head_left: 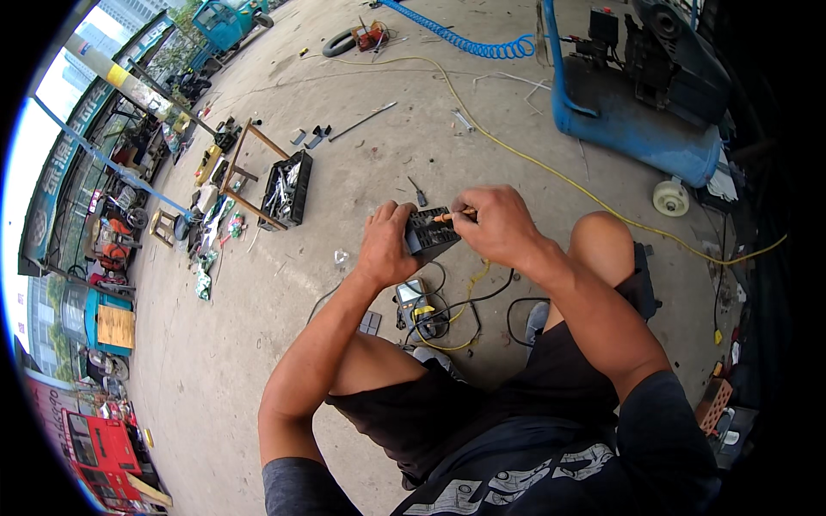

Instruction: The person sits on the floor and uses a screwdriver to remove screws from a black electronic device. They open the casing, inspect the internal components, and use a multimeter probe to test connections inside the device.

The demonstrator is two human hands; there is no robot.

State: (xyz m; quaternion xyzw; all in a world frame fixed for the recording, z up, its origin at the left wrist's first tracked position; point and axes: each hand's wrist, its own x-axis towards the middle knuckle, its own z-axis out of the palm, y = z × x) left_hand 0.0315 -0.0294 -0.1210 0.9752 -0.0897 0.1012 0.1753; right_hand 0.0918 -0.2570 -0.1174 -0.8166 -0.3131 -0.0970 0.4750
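Concrete floor (258, 284) outdoors; your left hand (385, 248) grips a black slotted box (428, 230), right hand (499, 225) pinches an orange-handled tool (449, 217) on it, multimeter (411, 297) below.

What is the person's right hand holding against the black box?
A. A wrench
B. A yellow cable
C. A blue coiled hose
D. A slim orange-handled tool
D: the right hand pinches a slim orange-handled tool onto the black box that the left hand grips.
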